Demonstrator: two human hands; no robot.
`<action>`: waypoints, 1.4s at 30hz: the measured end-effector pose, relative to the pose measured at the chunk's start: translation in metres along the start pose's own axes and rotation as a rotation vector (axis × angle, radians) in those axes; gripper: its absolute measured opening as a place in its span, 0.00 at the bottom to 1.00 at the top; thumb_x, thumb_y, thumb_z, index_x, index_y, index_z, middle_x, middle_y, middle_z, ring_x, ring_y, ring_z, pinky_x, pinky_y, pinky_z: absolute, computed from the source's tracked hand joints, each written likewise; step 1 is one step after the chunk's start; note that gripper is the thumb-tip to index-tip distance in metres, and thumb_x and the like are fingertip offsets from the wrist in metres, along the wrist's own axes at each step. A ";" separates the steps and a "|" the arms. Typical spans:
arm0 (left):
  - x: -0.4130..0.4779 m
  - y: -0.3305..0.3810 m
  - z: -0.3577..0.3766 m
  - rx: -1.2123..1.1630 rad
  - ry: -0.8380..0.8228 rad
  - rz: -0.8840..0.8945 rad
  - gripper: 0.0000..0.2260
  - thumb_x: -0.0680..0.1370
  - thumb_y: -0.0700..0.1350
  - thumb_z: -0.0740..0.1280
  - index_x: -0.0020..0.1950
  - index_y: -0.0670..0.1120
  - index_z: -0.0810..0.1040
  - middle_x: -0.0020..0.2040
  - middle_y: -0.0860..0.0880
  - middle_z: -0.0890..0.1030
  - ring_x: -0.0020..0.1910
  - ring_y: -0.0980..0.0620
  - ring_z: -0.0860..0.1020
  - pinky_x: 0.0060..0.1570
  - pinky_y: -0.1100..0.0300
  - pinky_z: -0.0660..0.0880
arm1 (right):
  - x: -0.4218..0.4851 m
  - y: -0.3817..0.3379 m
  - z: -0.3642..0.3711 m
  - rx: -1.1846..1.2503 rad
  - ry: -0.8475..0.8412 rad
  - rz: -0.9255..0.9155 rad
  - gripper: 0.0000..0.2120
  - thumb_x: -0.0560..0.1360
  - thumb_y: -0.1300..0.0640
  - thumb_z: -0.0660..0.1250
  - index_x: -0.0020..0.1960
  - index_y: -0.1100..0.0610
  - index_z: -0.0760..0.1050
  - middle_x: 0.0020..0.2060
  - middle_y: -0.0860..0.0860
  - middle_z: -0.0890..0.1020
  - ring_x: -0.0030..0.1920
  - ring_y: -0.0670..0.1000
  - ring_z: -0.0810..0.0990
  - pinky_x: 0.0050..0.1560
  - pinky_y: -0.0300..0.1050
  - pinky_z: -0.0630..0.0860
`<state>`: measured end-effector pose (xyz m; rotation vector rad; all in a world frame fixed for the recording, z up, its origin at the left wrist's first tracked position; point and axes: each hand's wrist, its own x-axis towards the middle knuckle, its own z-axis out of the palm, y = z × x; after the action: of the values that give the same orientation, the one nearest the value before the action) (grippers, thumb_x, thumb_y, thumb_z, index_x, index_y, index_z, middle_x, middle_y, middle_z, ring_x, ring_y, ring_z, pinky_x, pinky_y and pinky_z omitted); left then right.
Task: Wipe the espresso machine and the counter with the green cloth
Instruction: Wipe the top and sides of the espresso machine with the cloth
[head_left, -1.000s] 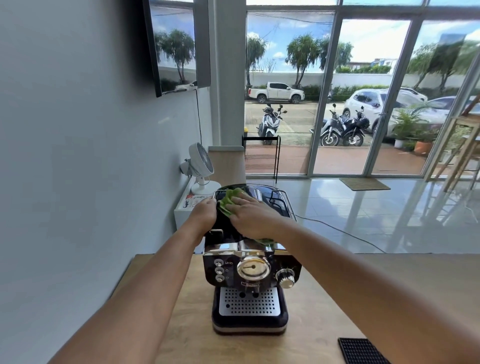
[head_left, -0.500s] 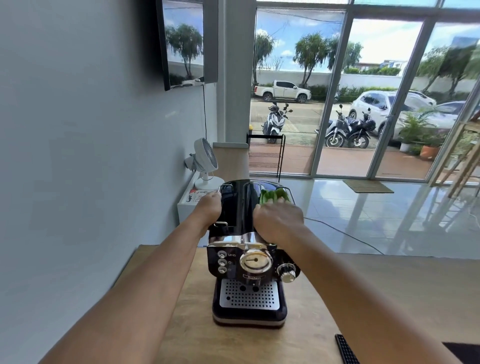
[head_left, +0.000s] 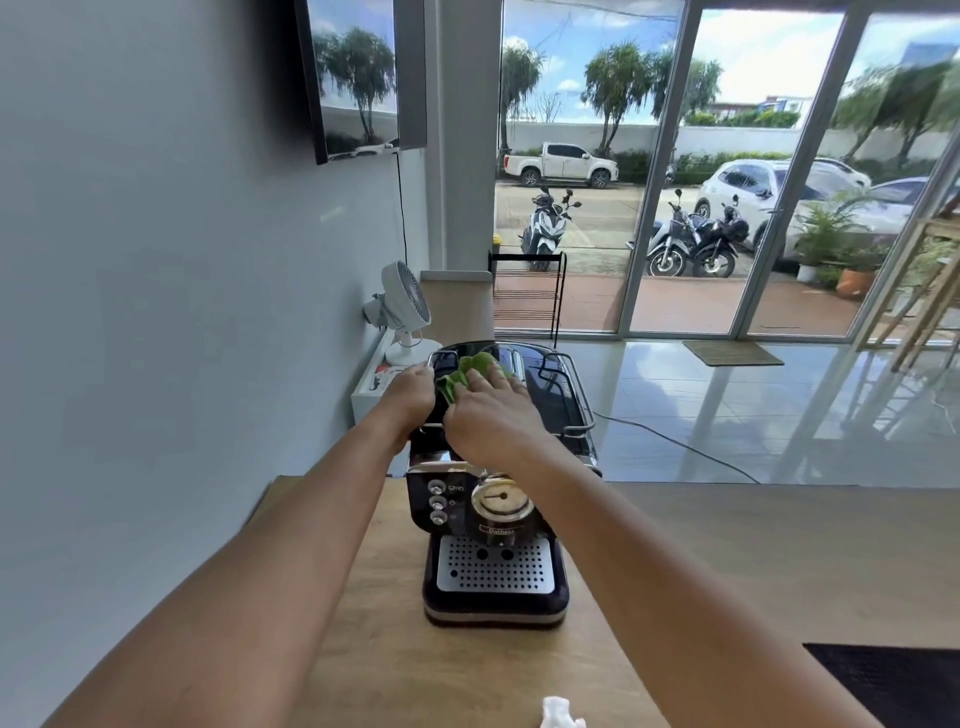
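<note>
A black and chrome espresso machine (head_left: 493, 525) stands on the wooden counter (head_left: 405, 649), its round gauge and drip grille facing me. My right hand (head_left: 488, 415) presses the green cloth (head_left: 465, 375) flat onto the left part of the machine's top, fingers stretched over it. My left hand (head_left: 413, 397) holds the machine's upper left edge by the rail, its fingers curled over the side and partly hidden.
A white fan (head_left: 402, 312) stands on a white box behind the machine, by the grey wall. A black mat (head_left: 893, 680) lies at the counter's right front, and a small white object (head_left: 558, 714) at the bottom edge. A cable (head_left: 670, 441) trails across the tiled floor.
My right hand slid the green cloth from the left of the machine's top to the right, then back to the left. My left hand stayed on the left edge.
</note>
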<state>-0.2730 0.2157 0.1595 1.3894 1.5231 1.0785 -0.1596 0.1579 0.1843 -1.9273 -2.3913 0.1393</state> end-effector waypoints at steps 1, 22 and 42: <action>-0.001 0.000 -0.001 -0.009 -0.005 -0.006 0.17 0.83 0.46 0.50 0.60 0.42 0.75 0.58 0.42 0.78 0.59 0.44 0.75 0.55 0.51 0.73 | -0.009 -0.003 0.002 -0.012 0.013 -0.012 0.28 0.80 0.56 0.50 0.80 0.54 0.50 0.80 0.52 0.47 0.79 0.54 0.40 0.77 0.55 0.39; -0.005 0.007 0.001 0.174 0.040 -0.008 0.16 0.81 0.41 0.52 0.61 0.37 0.74 0.61 0.37 0.76 0.60 0.40 0.75 0.58 0.51 0.72 | -0.093 0.062 0.059 0.200 0.625 -0.451 0.29 0.71 0.74 0.60 0.69 0.58 0.74 0.70 0.54 0.73 0.73 0.54 0.68 0.68 0.56 0.72; -0.018 0.036 0.010 0.874 0.068 -0.043 0.13 0.77 0.38 0.56 0.60 0.43 0.72 0.58 0.43 0.79 0.58 0.41 0.77 0.56 0.51 0.71 | -0.039 0.109 -0.041 0.550 0.742 -0.126 0.20 0.78 0.72 0.58 0.62 0.56 0.80 0.57 0.55 0.81 0.53 0.54 0.78 0.52 0.45 0.74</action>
<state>-0.2502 0.1995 0.1904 1.8672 2.1928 0.4120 -0.0409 0.1435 0.2126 -1.2701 -1.7311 0.0496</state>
